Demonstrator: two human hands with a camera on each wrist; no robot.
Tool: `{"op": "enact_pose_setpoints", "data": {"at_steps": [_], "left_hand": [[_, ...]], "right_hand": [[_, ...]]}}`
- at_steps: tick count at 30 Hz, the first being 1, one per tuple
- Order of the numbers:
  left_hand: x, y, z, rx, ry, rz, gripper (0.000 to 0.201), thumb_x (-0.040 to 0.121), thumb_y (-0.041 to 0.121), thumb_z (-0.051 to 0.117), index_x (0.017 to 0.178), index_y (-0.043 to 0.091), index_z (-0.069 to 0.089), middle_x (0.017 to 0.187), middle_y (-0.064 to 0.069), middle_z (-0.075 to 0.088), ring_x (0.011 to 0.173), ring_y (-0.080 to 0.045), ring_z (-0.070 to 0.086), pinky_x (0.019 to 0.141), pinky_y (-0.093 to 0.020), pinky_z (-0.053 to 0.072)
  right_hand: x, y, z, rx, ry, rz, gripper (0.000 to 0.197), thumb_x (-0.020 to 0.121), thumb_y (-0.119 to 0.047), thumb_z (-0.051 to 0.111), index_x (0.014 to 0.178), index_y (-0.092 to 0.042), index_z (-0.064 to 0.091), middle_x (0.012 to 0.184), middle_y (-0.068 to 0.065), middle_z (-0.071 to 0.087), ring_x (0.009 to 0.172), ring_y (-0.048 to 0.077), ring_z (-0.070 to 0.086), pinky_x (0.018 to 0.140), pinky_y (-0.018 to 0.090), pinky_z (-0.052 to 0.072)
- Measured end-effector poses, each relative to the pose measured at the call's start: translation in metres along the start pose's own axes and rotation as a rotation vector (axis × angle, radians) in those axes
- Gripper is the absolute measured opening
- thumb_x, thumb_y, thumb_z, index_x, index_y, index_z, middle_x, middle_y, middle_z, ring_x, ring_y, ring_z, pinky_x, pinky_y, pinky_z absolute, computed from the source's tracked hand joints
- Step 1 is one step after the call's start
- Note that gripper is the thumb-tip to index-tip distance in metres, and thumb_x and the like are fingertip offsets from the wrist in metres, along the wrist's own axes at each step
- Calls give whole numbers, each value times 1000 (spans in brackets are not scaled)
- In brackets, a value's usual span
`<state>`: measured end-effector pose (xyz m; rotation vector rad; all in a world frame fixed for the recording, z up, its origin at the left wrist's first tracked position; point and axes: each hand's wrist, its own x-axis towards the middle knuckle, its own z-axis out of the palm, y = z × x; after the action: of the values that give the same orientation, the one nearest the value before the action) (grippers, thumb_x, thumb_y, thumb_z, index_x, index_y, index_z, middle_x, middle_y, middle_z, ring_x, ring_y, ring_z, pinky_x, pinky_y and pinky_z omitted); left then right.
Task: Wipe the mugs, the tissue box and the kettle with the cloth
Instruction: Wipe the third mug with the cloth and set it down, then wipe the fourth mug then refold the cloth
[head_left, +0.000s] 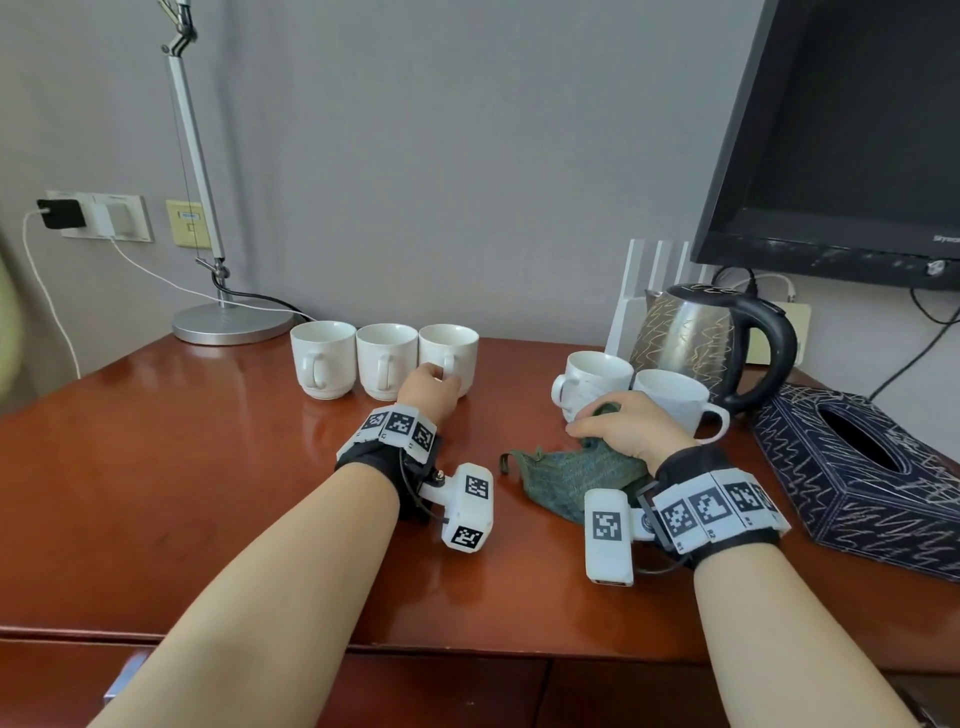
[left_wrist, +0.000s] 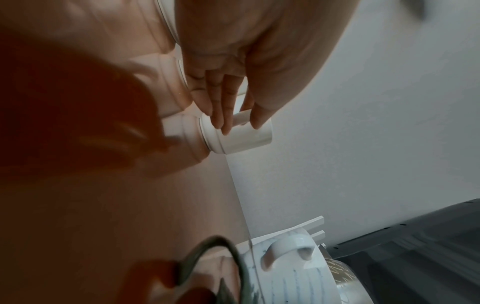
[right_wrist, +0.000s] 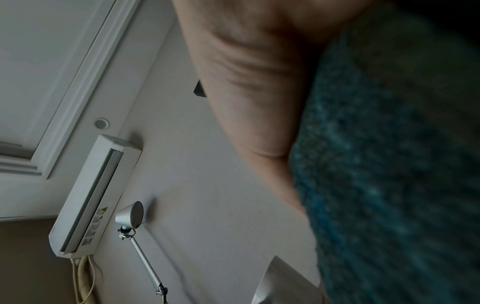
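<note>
Five white mugs (head_left: 384, 360), left grip (head_left: 429, 388) pinching third mug's handle (left_wrist: 242, 117), right grip (head_left: 626, 428) clutching green cloth (head_left: 571, 475), monitor (head_left: 841, 130) logo unreadable

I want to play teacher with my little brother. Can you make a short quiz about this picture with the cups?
1. True or false: the left hand holds the handle of a cup.
2. How many white cups stand on the desk? A) three B) five C) seven
3. Fill in: the right hand grips the green ____.

Key:
1. True; it is the right-most cup of the row of three.
2. B; three in a row, two beside the kettle.
3. cloth
</note>
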<state>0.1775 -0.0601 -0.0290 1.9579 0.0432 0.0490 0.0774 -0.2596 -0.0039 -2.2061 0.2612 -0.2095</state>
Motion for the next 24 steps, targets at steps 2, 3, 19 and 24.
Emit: {"op": "enact_pose_setpoints", "data": {"at_steps": [2,3,19,24], "left_hand": [[3,1,1,31,60,7,37,96,25,52,120,-2,51,99,-16,65,101,-32,61,78,-34,48],[3,3,1,40,127,23,38,95,28,54,115,-4,53,98,-16,64,94,-31,61,71,-32,44],[-23,68,75,909,-343,717,97,82,13,74,155,23,11,162,4,13,149,-19,11,116,-44,18],[-19,74,83,1238,-317,832,59,88,5,59,142,12,36,153,-3,34,145,-20,21,116,-38,23]], "right_hand": [[1,0,-1,4,18,11,14,81,-11,74,90,0,71,77,2,60,70,8,51,61,19,39],[3,2,-1,12,40,24,15,80,-10,74,90,1,71,79,4,62,72,11,53,65,22,43],[-1,34,-36,-9,102,139,32,76,-13,77,100,7,69,99,21,69,86,27,63,84,37,51],[-1,35,-33,9,54,89,27,78,-11,76,97,7,70,83,13,66,81,22,62,79,31,50]]}}
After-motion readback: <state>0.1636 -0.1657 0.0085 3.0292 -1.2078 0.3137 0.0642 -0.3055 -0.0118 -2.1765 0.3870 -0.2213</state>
